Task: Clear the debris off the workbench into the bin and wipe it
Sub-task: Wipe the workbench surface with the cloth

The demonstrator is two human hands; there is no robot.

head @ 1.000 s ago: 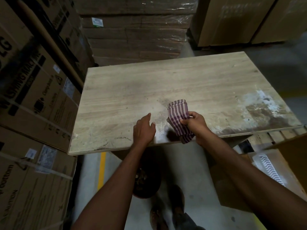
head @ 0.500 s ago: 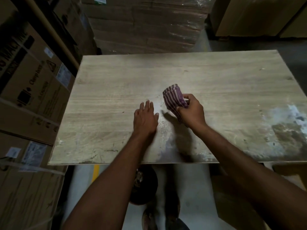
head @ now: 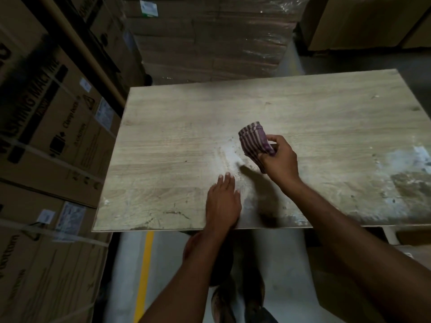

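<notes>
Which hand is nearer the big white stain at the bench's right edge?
Right. The right hand, holding the striped cloth, is mid-bench, closer to the white stain; the left hand lies flat further left.

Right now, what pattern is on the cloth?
Purple and pale stripes on the cloth, clear in the head view.

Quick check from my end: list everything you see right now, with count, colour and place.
workbench: one, pale wood grain, centre of view
white dust patch: one, whitish, mid-bench just left of the cloth
stained patch: one, white and brown, right near corner of the bench
striped cloth: one, purple and white, bunched, above mid-bench
cardboard cartons: several, brown with black print, stacked at left
wrapped stack: one, brown under clear film, behind the bench
yellow floor line: one, on the grey floor below the bench
shoes: two, dark, bottom centre
left hand: flat on the bench near its front edge
right hand: closed on the cloth
</notes>
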